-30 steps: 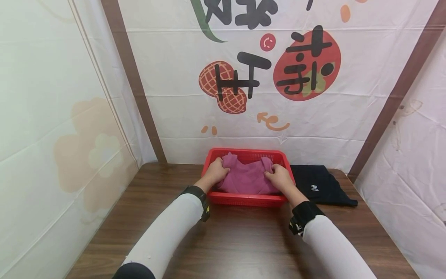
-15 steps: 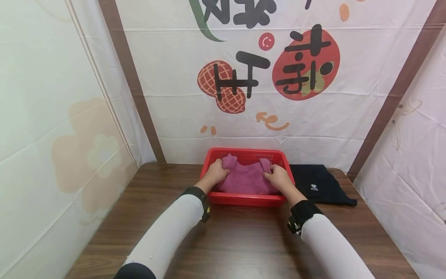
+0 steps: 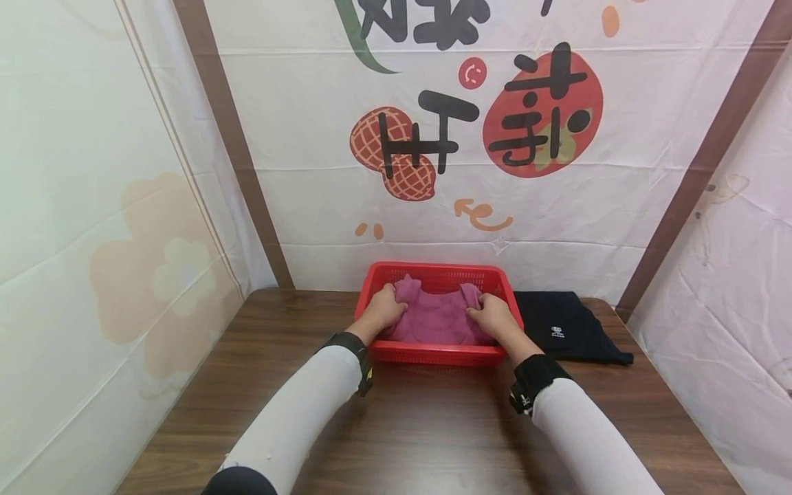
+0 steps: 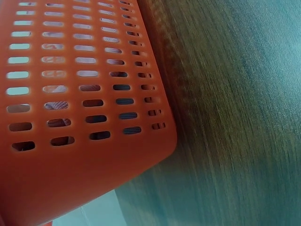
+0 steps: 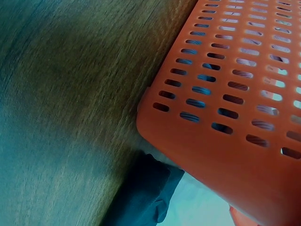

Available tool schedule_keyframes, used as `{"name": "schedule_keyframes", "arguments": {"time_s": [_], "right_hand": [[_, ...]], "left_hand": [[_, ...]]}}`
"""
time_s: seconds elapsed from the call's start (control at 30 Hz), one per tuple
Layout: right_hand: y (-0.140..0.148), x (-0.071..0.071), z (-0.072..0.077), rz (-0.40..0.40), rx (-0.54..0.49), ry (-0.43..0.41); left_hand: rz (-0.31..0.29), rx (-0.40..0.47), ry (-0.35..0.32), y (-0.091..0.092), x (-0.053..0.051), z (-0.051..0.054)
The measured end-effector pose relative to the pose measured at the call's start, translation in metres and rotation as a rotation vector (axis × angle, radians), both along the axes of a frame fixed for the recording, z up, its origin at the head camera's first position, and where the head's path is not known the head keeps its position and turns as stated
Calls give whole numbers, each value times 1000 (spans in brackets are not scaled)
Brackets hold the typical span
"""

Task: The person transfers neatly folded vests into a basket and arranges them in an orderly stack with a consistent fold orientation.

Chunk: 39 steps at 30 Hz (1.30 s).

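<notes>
In the head view a pink-purple garment [image 3: 442, 320] lies inside a red plastic basket [image 3: 441, 355]. The left hand [image 3: 382, 306] pinches the garment's left side between thumb and fingers, over the basket's left end. At the other end, the right hand [image 3: 495, 317] pinches its right side. Both wrist views are filled by the slotted basket wall [image 4: 84, 160], [image 5: 202, 150], with neither hand showing in them; bits of cloth appear through the slots.
A folded black garment [image 3: 566, 328] with a small white print lies right of the basket, its corner [image 5: 141, 188] in the right wrist view. The brown wooden table [image 3: 433, 426] meets a printed white curtain [image 3: 322, 206] behind.
The garment's upper edge between the hands looks slightly flatter and lower. Both hands keep their hold, hardly moving.
</notes>
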State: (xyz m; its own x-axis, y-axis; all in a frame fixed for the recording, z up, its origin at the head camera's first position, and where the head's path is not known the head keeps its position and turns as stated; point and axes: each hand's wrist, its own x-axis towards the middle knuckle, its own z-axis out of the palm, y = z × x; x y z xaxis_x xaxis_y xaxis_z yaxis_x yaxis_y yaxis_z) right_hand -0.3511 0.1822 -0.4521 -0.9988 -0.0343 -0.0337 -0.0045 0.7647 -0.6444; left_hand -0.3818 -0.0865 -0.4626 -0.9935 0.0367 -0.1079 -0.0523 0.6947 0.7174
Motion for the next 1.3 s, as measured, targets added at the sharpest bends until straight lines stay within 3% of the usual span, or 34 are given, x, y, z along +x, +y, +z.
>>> {"name": "schedule_keyframes", "arguments": {"time_s": [0.43, 0.87, 1.0, 1.3], "right_hand": [[-3, 0, 1, -13, 94, 18], [-6, 0, -2, -41, 109, -49], [-7, -1, -3, -48, 113, -59], [-8, -3, -4, -56, 136, -91]], "left_hand": [[-29, -114, 24, 2, 2, 3], [-18, -121, -2, 2, 11, 8], [-37, -111, 10, 1, 13, 8], [-60, -173, 49, 2, 16, 14]]}}
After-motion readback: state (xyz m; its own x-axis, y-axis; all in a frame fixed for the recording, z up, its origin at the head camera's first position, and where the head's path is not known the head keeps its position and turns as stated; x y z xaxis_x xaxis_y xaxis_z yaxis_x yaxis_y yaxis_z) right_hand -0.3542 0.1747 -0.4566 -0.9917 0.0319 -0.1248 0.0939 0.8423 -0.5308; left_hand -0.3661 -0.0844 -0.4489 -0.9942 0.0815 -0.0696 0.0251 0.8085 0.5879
